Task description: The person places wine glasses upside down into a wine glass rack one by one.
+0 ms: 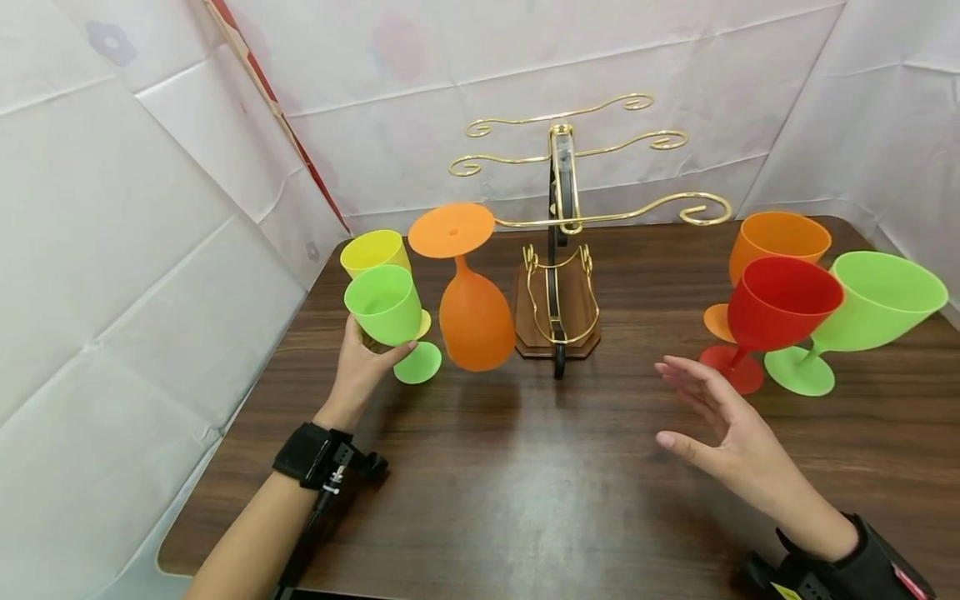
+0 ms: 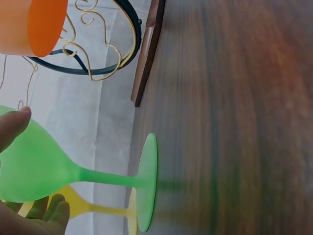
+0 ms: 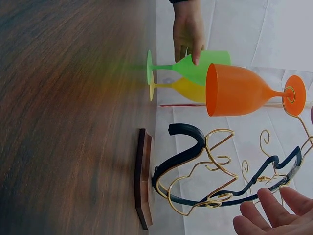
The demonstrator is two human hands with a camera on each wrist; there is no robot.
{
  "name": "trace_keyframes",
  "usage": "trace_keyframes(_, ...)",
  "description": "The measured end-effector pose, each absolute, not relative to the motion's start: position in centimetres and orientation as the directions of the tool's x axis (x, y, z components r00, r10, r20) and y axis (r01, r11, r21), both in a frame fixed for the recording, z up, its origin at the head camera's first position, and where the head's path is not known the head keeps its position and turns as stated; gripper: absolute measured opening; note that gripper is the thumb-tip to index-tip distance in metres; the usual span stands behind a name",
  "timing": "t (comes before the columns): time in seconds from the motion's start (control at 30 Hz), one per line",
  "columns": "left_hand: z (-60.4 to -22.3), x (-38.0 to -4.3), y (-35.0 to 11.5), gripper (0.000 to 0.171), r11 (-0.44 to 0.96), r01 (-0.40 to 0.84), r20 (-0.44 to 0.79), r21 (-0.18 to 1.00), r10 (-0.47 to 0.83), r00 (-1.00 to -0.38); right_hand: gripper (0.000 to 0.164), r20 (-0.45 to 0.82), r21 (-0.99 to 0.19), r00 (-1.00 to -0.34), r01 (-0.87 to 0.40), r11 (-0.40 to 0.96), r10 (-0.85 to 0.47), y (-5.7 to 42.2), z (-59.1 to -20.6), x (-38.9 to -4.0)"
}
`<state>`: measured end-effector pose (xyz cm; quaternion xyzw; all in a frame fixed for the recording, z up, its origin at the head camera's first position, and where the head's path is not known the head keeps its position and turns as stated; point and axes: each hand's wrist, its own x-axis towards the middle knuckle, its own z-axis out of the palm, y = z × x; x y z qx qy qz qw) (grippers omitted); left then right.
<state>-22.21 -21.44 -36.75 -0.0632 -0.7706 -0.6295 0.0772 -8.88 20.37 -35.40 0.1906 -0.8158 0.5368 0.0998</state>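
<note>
an orange goblet (image 1: 476,325) hangs upside down from the lowest gold wire arm (image 1: 525,223) of a stemware rack (image 1: 555,292); the right wrist view shows the wire curling round its stem just under the foot, so the wide foot presumably stops it dropping through. the rack's wooden base (image 1: 577,287) sits flat on the table (image 1: 540,483), likely to steady that one-sided weight. the left hand (image 1: 360,367) holds a light green goblet (image 1: 386,304) by the bowl, thumb on the near side and bent fingers round the other, only as wide as the cup; its foot seems to rest on the table, left of the hanging one and just in front of an upright yellow goblet (image 1: 372,248). gripping the bowl probably leaves stem and foot free. the right hand (image 1: 731,437) is wide, thumb well apart from the fingers, holding nothing, near a red goblet (image 1: 783,304) that stands upright beside a second orange goblet (image 1: 780,237) and a second green goblet (image 1: 873,308), grouped to the right of the rack.
</note>
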Motion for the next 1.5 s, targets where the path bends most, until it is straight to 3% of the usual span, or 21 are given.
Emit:
trace_keyframes(0.5, -34.9, -21.1, -20.9, 0.078, 0.154, 0.209, 0.217, 0.966, -0.033, -0.976, 0.077, 0.375, -0.837, -0.904, -0.425, 0.343, -0.206, 20.3, -35.8, -9.0)
trace_keyframes(0.77, -34.1, -20.6, -21.2, 0.078, 0.152, 0.226, 0.226, 0.962, 0.015, -0.974, 0.077, 0.371, -0.839, -0.905, -0.422, 0.344, -0.207, 20.3, -35.8, -9.1)
trace_keyframes(1.5, -33.9, -13.4, -20.4, 0.076, 0.204, 0.171, 0.141, 0.964, 0.153, -0.978, 0.077, 0.343, -0.847, -0.915, -0.399, 0.35, -0.213, 20.4, -36.0, -9.1)
